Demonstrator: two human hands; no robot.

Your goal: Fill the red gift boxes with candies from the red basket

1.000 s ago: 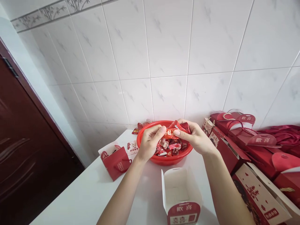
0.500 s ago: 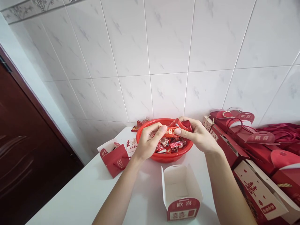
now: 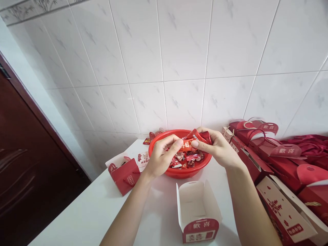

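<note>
Red-wrapped sweet [image 3: 186, 145] pinched between left hand [image 3: 161, 158] and right hand [image 3: 215, 149], both closed narrowly on it, held directly above a red plastic basin [image 3: 180, 173] of more sweets [image 3: 186, 159] (probably so that anything dropped lands back inside). Basin near the table's [image 3: 77, 212] back edge, against the tiles; open white card box [image 3: 197, 208] by the near edge, within easy reach; red gift bag [image 3: 125, 176] toward the left; red gift boxes [image 3: 279, 167] massed along the right edge.

a red-wrapped candy [image 3: 187, 145], crinkled, held tilted above a round red plastic basin [image 3: 179, 175], wrapped sweets [image 3: 186, 159] heaped inside the basin
</note>
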